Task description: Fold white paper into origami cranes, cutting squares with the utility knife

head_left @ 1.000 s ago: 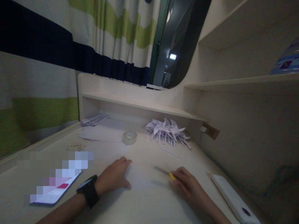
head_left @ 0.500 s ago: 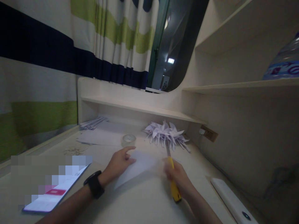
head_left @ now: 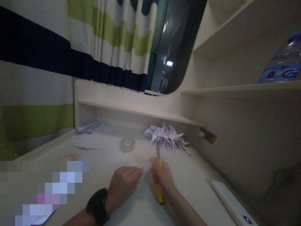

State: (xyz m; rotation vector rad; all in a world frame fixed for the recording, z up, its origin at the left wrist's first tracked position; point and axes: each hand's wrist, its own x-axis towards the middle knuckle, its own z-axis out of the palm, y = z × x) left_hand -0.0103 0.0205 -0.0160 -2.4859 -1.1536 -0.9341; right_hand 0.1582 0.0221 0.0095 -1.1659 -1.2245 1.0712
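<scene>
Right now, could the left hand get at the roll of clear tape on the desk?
Probably yes. The tape roll lies beyond the left hand with nothing standing on the desk between them; but that hand seems to be pinching the paper sheet, so it would have to let go first.

Yellow knife beside white paper
</scene>
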